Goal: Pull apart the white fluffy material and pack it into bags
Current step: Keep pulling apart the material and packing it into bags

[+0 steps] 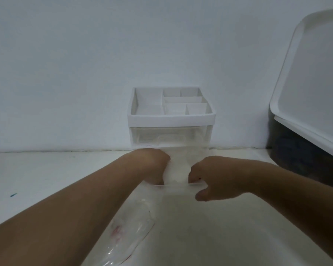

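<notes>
While both hands work at its mouth, a clear bag [178, 186] holds the white fluffy material [178, 169].
The right hand [210, 183] pinches the bag's near rim, fingers curled; the left hand [154, 164] dips inside, its fingers hidden, so I cannot tell their grip. Behind stands a white organiser [170, 120], compartmented tray above a clear drawer [169, 137]. A flat bag [131, 227] lies on the surface [46, 169].

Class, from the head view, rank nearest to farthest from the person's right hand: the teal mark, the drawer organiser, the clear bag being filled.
1. Clear bag: pinched at its rim by the right hand.
2. Drawer organiser: just behind, centre back.
3. Teal mark: far left.
</notes>
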